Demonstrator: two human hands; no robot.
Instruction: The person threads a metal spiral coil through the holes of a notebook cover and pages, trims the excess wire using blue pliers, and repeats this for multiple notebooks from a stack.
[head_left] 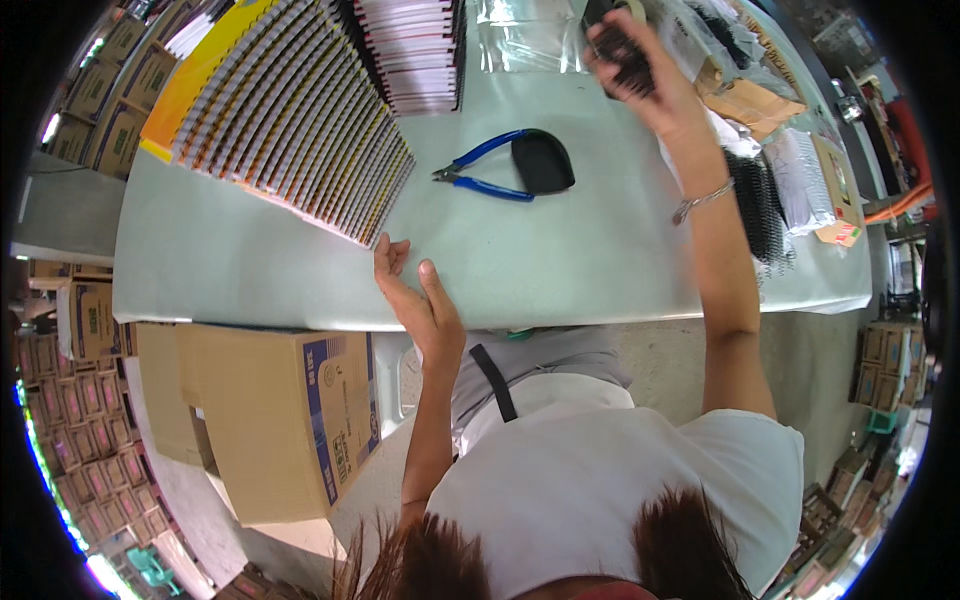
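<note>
My left hand (417,308) is at the near edge of the table, thumb and fingers apart and nothing in it. Its fingertips are close to the lower corner of a row of spiral-bound books (290,130) with yellow covers. Farther off, at the back right, my right hand (660,85) is closed around a dark, ridged thing (625,60); its kind is hard to make out. Between the hands lie blue-handled cutting pliers (490,190), their jaws to the left. A black rounded piece (543,162) sits between their handle ends.
Behind the pliers are a stack of pinkish-edged books (415,60) and clear plastic bags (530,40). Black wire coils (757,205) and wrapped packs (800,180) line the table's right side. A cardboard box (265,420) stands below the table's near edge at left.
</note>
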